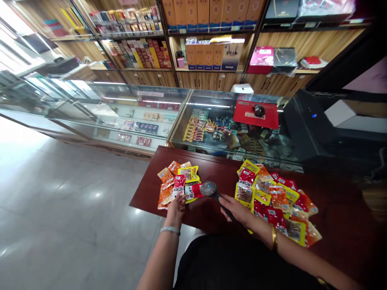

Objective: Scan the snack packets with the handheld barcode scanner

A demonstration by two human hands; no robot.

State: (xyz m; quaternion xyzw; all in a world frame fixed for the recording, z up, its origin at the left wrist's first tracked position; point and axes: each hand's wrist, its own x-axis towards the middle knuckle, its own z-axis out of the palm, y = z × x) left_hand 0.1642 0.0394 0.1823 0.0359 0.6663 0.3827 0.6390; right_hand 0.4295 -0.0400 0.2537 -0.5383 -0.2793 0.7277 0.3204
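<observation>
My right hand (pixel 234 208) is wrapped round the dark handle of a barcode scanner (pixel 208 188), whose round head points left over a red-and-white snack packet (pixel 191 191). With curled fingers, my left hand (pixel 176 207) pinches the lower edge of another red-and-white snack packet (pixel 179 181). Both packets lie among a small left pile with orange packets (pixel 165 176) and a yellow-edged packet (pixel 188 174). Beside my right forearm spreads a larger pile of red, orange and yellow packets (pixel 276 196).
Beneath the piles is a dark red tabletop (pixel 148 183). Glass display counters (pixel 145 114) stand beyond it, with a red mat (pixel 255 114) and a black computer mouse (pixel 258 110) on top. Black equipment (pixel 305 129) stands at right. Shelves with boxed goods (pixel 211 16) line the wall.
</observation>
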